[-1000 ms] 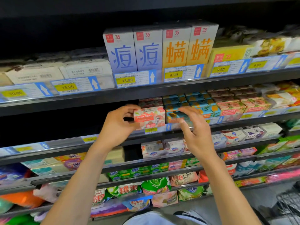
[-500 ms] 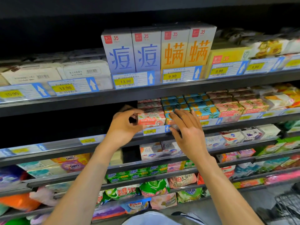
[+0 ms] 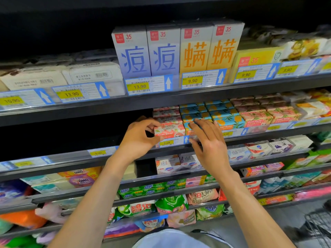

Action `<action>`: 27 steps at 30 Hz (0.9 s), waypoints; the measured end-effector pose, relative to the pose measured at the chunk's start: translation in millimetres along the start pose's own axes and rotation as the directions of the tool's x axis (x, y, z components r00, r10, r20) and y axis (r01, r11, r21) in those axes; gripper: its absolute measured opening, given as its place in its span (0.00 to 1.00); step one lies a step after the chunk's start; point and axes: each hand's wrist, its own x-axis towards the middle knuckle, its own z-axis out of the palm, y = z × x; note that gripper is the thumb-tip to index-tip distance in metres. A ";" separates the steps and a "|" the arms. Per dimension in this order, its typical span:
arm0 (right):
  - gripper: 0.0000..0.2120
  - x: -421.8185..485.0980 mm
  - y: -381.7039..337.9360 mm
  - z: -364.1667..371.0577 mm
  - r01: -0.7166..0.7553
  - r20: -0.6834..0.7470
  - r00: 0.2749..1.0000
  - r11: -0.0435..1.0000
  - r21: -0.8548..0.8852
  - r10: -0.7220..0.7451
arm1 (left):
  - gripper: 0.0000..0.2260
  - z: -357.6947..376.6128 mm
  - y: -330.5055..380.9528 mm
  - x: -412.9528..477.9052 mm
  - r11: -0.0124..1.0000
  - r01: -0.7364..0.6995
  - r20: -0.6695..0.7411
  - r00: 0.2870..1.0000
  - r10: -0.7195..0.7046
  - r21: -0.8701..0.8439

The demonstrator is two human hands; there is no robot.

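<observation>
The shelf (image 3: 259, 138) is packed tight with soap boxes from its middle to its right end. Left of them a dark gap (image 3: 71, 136) stands open toward the left end. A second ago the pink soap box (image 3: 170, 129) was held out before the front edge; now it sits just behind that edge, leftmost in its row, touching the blue soap box (image 3: 186, 128). The left hand (image 3: 139, 136) pinches its left end between thumb and forefinger; the right hand (image 3: 209, 145) lies spread, fingers against the blue soap box
</observation>
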 end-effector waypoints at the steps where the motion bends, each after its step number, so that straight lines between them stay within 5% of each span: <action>1: 0.19 -0.4 -0.4 0.1 -0.003 -0.001 1.000 1.000 0.000 0.003 | 0.13 -0.1 1.0 0.2 1.000 0.007 -0.001 1.000 -0.007 -0.008; 19: 0.22 2.6 -16.1 -14.5 -0.100 0.136 0.985 0.994 -0.043 0.105 | 0.14 6.2 -3.7 1.6 0.995 0.083 0.046 0.995 -0.086 0.064; 24: 0.25 -23.8 -27.7 -33.0 -0.175 0.135 0.973 0.980 -0.094 0.186 | 0.21 14.4 -10.8 -22.8 0.863 -0.252 -0.051 0.951 0.304 0.437; 27: 0.27 -50.0 -32.3 -46.5 -0.232 0.157 0.954 0.961 -0.152 0.255 | 0.18 31.2 -9.4 -40.7 0.820 -0.375 -0.118 0.878 0.464 0.432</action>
